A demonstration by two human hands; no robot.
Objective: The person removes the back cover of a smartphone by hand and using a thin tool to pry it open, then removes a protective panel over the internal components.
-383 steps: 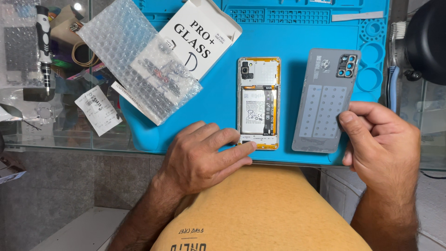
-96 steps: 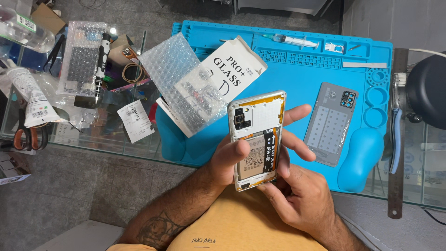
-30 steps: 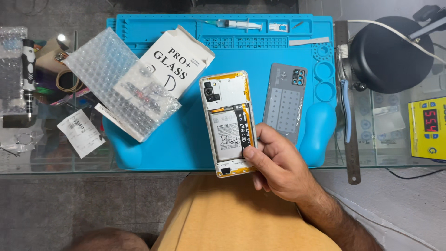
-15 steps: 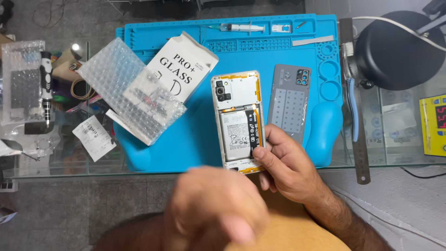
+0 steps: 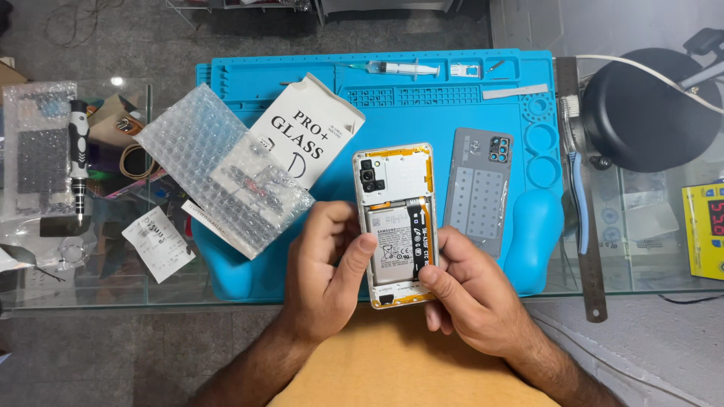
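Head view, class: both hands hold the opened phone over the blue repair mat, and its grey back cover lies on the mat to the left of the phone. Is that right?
Not quite. In the head view the grey back cover lies on the blue repair mat to the right of the opened phone, not the left. The rest stands: the left hand and right hand both hold the phone.

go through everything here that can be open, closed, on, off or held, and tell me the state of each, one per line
Phone: back cover off, battery exposed, held in both hands.
Left hand: gripping the phone's left edge, thumb on the battery.
Right hand: gripping the phone's right edge.
Back cover: detached, lying flat on the blue mat.
White box: closed, partly under bubble wrap.
Syringe: lying on the mat.
Yellow meter: display lit.
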